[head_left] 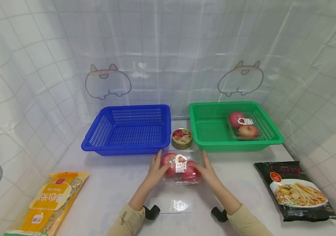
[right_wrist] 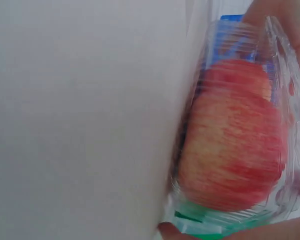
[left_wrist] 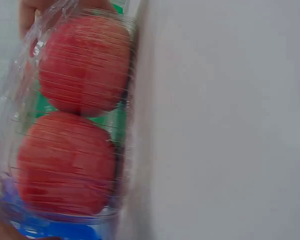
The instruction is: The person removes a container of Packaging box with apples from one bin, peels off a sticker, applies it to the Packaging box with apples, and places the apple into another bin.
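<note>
Both hands hold a clear plastic box of apples (head_left: 181,165) at the middle of the white table. Two red apples show through its ribbed walls, and a white label sits on the lid. The left hand (head_left: 156,168) grips the left side, its thumb over the lid. On the opposite side the right hand (head_left: 208,169) grips it, with that thumb reaching over the lid as well. In the left wrist view, the two apples (left_wrist: 82,65) lie behind the clear wall. One large apple (right_wrist: 232,150) partly covers the other in the right wrist view.
Behind the box stand a blue basket (head_left: 126,149), a round can (head_left: 182,138) and a green basket (head_left: 239,143) containing another box of apples (head_left: 246,127). A yellow bag (head_left: 48,200) lies left, a black noodle packet (head_left: 299,193) right. A white strip (head_left: 175,206) lies in front.
</note>
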{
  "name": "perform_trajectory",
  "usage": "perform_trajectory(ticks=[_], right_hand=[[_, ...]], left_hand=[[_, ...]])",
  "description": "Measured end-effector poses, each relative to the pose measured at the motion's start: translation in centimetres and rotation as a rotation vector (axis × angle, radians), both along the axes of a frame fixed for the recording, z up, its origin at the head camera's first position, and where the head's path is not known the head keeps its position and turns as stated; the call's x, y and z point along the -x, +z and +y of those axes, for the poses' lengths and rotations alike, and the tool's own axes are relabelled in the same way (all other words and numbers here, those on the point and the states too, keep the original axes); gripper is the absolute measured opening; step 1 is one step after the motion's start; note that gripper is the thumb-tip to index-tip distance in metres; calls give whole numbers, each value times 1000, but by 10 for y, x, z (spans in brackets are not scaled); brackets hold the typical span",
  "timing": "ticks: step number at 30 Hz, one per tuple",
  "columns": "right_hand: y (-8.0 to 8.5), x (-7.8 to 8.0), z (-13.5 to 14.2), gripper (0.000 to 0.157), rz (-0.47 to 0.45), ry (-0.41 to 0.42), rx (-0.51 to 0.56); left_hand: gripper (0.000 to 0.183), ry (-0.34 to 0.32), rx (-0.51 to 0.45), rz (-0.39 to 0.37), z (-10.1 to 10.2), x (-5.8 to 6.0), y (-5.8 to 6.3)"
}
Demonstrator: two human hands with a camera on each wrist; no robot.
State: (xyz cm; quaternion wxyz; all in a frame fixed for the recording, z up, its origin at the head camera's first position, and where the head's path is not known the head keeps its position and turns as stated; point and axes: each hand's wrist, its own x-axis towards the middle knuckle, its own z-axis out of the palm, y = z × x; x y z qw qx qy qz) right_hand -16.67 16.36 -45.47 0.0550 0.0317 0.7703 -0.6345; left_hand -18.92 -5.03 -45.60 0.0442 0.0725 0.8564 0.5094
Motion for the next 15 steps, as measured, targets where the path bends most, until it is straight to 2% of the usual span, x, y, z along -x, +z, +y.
perform_trajectory(ticks=[3,5,11,15], right_hand=[[-1,1,1,79,-53,5,110],[-1,2,1,77,-52,14,149],[-4,3,-1,73,-48,24,194],[-4,2,-2,73,-50,10,202]], left_hand=[[75,-6,-100,-43,0,3,-2],[76,-20,-164,-72,0,4,-3],[80,11,-291,-156,1,5,-7],[78,61,-318,-152,4,5,-11]])
